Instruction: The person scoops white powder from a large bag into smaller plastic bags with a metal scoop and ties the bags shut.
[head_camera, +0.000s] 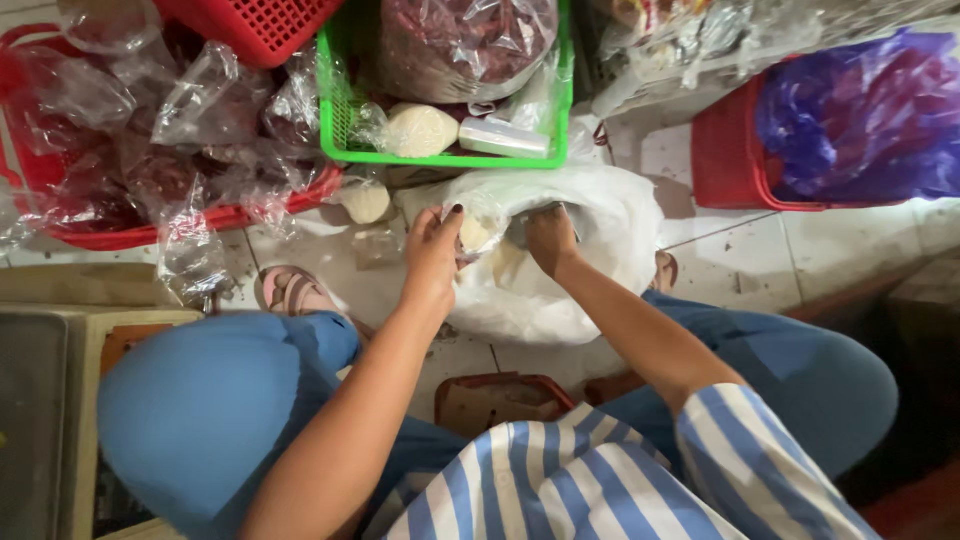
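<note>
- The person sits low over the tiled floor (740, 260), knees apart in blue trousers, sleeves striped blue and white.
- One large white plastic bag (600, 240) lies open on the floor between the feet, just below the green basket (335, 110).
- The left hand (432, 252) pinches a small clear bag (478, 232) of pale stuff at the big bag's mouth; its grip is clenched on that plastic.
- The right hand (551, 238) reaches into the white bag's opening, fingers curled out of sight; I cannot tell whether they are clenched or released.
- Three red baskets: one at left (120, 238) heaped with clear bags of dark red goods, one at top (255, 30), one at right (725, 160) holding a purple bag (860, 120).
- One pale round packet (365, 202) lies on the floor beside the left hand; another (420, 130) sits in the green basket.
- One pink sandal (295, 292) shows at left.
</note>
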